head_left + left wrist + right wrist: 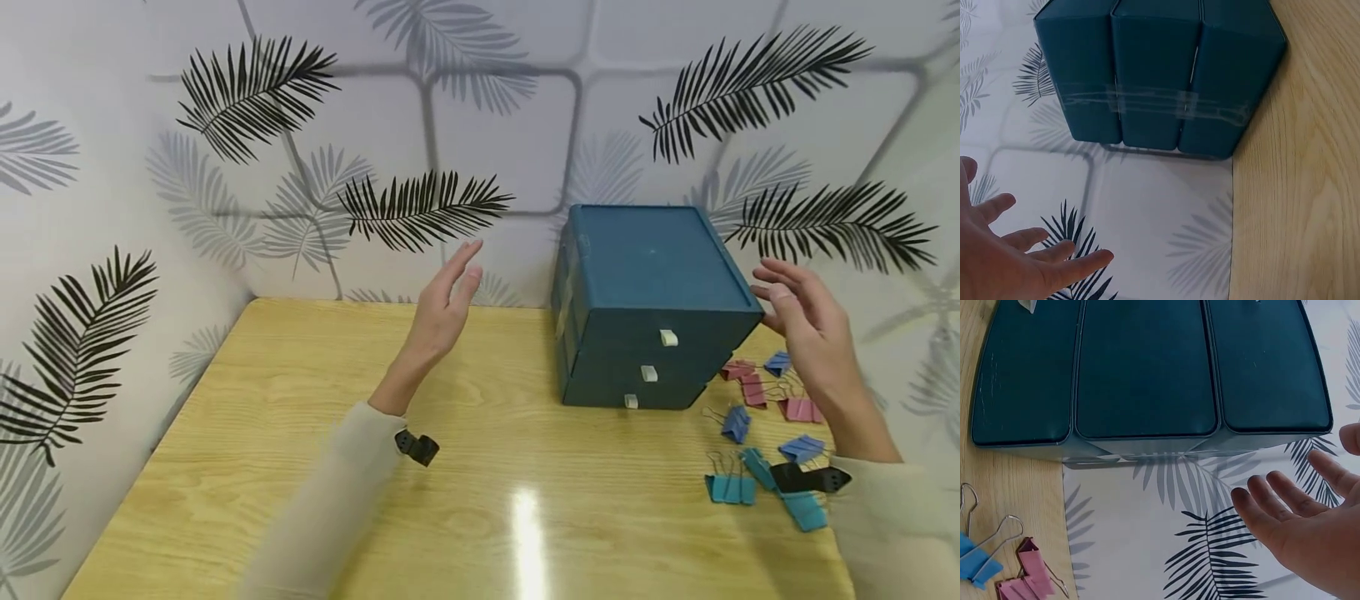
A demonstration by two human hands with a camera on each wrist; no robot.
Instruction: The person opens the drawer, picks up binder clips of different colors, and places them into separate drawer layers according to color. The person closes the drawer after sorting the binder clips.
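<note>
A dark teal box with three stacked drawers (652, 258) stands on the table against the back wall, small white pulls on its front. My left hand (441, 312) is raised to the left of the box, apart from it, fingers extended and holding nothing. My right hand (817, 337) hovers close to the box's right side with fingers loosely bent; in the right wrist view a gap shows between the fingers (1279, 494) and the box. Clear tape (1154, 103) runs across the drawer unit's side in the left wrist view.
Several binder clips lie right of the box under my right arm: pink clips (753, 390), blue clips (737, 425) and teal clips (731, 489). The wooden table (300, 417) meets a leaf-patterned wall (502, 133) at the back and left.
</note>
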